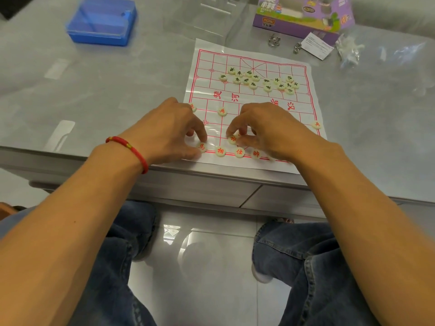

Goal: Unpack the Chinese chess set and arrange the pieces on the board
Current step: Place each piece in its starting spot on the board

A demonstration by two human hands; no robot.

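1. Counting the red-marked pieces in view: four sit along the near edge of the paper board (303, 95), and about sixteen black-marked pieces (256, 81) cluster on its far half.
2. Both hands hide further pieces; left hand (171, 130) fingertips curl onto the horse piece (201, 146), right hand (266, 128) pinches a red piece (232, 139).
3. Blue box (101, 22): contents unclear.

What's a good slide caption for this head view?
Both hands set red pieces along the board's near edge; black pieces wait unsorted.
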